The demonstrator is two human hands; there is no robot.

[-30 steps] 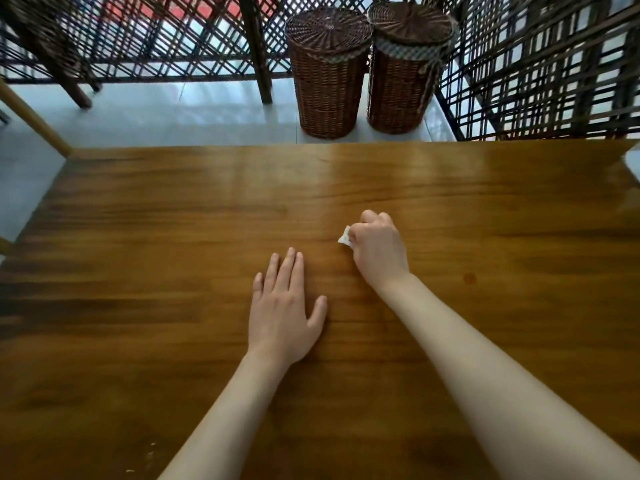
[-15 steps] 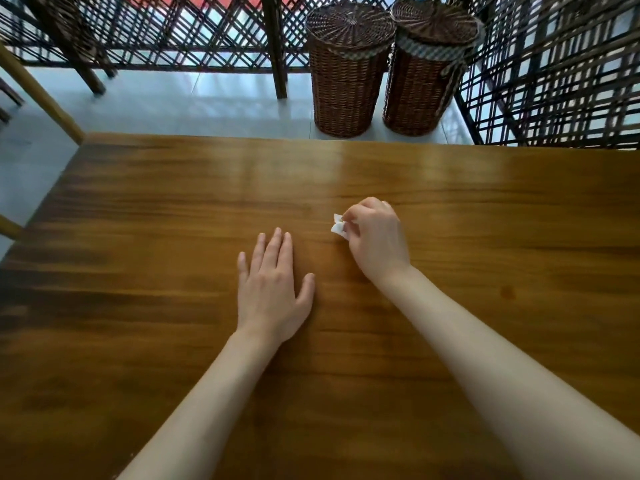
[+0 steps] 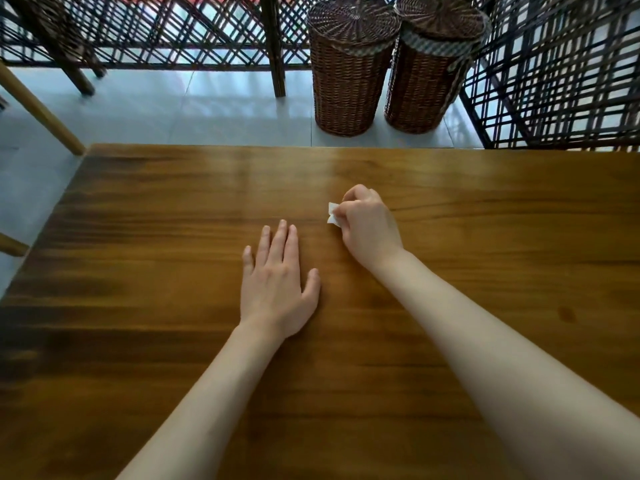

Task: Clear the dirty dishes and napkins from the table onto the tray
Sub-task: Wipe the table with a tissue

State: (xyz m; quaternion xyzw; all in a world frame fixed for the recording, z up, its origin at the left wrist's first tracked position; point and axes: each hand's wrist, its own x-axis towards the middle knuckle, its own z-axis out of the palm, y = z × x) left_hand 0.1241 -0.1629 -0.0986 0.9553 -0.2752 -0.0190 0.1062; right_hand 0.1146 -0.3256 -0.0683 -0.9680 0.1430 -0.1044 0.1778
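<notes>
My right hand (image 3: 369, 225) grips a small crumpled white napkin (image 3: 332, 213) with curled fingers, down on the brown wooden table (image 3: 138, 237); only a corner of the napkin pokes out at the hand's left side. My left hand (image 3: 277, 282) lies flat on the tabletop, fingers straight and together, a little nearer and to the left of the right hand. No tray and no dishes are in view.
Two tall lidded wicker baskets (image 3: 349, 64) (image 3: 429, 64) stand on the tiled floor just beyond the table's far edge. Dark lattice screens (image 3: 554, 81) run behind and to the right. A wooden chair leg (image 3: 38, 109) slants at the far left.
My view has shifted right and tilted, showing more floor at the left. The right hand with the napkin has crept slightly away from me; the left hand stays flat.
</notes>
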